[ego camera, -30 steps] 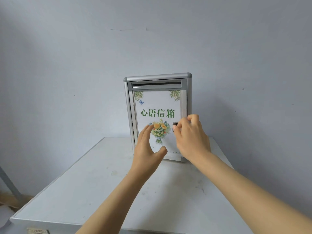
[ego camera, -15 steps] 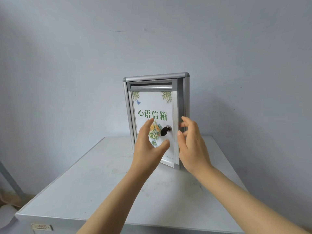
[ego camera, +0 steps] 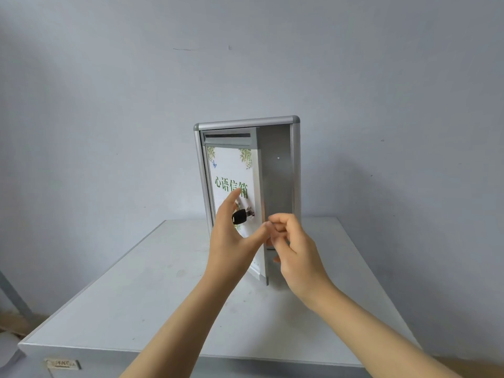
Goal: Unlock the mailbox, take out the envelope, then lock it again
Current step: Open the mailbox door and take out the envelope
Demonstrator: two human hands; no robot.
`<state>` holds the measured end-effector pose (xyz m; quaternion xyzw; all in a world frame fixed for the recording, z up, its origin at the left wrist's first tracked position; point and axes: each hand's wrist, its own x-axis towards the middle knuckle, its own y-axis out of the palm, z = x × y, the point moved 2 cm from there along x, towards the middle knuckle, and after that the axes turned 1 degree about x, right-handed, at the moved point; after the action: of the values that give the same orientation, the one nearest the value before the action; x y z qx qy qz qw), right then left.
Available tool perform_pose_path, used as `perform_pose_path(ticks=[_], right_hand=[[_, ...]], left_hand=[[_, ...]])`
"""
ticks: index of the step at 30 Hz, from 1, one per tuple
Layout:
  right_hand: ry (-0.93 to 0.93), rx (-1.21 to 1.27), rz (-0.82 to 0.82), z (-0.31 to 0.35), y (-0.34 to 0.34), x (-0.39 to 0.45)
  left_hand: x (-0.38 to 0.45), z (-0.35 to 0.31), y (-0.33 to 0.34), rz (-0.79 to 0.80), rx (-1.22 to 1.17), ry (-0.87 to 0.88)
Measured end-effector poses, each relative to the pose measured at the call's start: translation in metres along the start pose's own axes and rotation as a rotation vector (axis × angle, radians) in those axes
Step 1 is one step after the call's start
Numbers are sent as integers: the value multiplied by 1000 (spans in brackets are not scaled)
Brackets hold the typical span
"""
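Observation:
A silver mailbox [ego camera: 246, 123] stands upright at the back of a grey table [ego camera: 163, 296]. Its door [ego camera: 231, 170], with a white flower poster and green letters, is swung out to the left. A black-headed key [ego camera: 240, 216] sticks out of the door's lock. My left hand [ego camera: 231, 241] lies spread on the door front, thumb reaching the door's free edge. My right hand [ego camera: 297, 252] hovers right beside that edge with curled fingers, nothing seen in them. The grey interior [ego camera: 275, 186] shows no envelope; its lower part is hidden behind my right hand.
A plain blue-grey wall [ego camera: 109, 105] rises right behind the mailbox. The table's front edge carries a small label [ego camera: 62, 364] at the lower left. A grey slanted bar [ego camera: 13, 296] and floor clutter show at the far left.
The door has swung further open to the left, showing more of the inside. My right hand has come off the door edge and curled; my left hand stays on the door front.

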<state>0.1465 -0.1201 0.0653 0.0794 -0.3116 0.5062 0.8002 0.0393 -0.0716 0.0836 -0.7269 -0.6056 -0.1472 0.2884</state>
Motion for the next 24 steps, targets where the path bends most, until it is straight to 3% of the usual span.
perform_pose_path(ticks=[12, 24], right_hand=[[-1, -27, 165, -5, 13, -3], [85, -158, 87, -12, 6, 31]], left_hand=[[-5, 20, -21, -46, 26, 31], [-5, 27, -40, -2, 30, 55]])
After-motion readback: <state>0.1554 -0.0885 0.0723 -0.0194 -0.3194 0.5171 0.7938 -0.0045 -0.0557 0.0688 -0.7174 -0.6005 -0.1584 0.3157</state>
